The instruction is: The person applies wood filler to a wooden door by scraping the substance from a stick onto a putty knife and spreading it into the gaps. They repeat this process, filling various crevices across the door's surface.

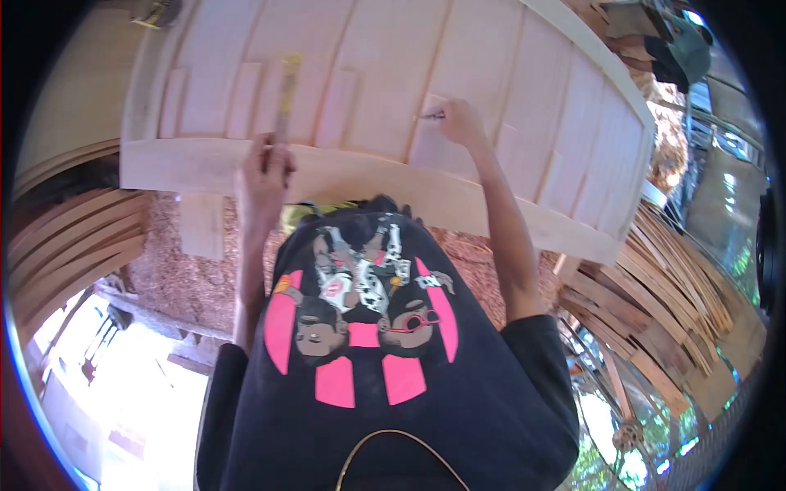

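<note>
A large pale wooden panel (pixel 393 49) with raised slats and a frame lies in front of me. My left hand (pixel 268 168) is closed at its lower frame rail, around the near end of a narrow yellow strip (pixel 288 82) that looks like a measuring tape blade. The strip reaches up over the slats. My right hand (pixel 463 123) is closed above a short slat on the panel. From its fingers a small dark pointed tool (pixel 432 115) sticks out to the left; its exact kind is too small to tell.
A yellow and dark object (pixel 155 11) sits at the panel's upper left corner. Stacked boards (pixel 78 233) are at the left, and loose wooden strips (pixel 671 286) at the right. Shavings (pixel 184 286) cover the ground below. Another person (pixel 684 53) is at the upper right.
</note>
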`<state>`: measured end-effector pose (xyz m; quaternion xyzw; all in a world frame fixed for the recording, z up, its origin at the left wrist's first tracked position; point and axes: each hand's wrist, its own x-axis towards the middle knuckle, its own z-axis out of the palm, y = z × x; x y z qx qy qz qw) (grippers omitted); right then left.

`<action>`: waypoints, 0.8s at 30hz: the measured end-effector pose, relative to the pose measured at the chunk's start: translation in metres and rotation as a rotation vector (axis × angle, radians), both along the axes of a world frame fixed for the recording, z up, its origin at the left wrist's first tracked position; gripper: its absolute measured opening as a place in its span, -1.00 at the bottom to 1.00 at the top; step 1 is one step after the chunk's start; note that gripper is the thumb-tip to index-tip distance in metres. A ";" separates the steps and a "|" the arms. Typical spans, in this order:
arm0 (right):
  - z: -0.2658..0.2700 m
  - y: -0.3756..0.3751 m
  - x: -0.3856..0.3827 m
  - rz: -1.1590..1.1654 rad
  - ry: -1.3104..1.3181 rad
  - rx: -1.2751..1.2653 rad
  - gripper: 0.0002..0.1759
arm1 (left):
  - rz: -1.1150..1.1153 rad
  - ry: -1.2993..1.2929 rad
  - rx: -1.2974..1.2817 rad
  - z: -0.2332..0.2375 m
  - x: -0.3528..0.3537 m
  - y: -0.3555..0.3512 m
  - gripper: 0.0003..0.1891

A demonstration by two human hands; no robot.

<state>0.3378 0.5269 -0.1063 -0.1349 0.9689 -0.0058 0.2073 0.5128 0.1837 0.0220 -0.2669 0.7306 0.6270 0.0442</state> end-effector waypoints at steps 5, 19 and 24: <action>0.110 -0.090 0.058 -0.040 0.103 -1.101 -0.45 | -0.025 -0.004 0.259 0.003 -0.013 0.006 -0.77; 0.149 -0.113 0.099 0.160 0.696 -0.864 -0.36 | -0.087 0.037 0.933 0.059 -0.047 0.006 -0.76; 0.200 -0.125 0.085 0.054 0.618 -0.974 -0.50 | -0.246 0.074 0.175 0.054 -0.053 0.018 -0.78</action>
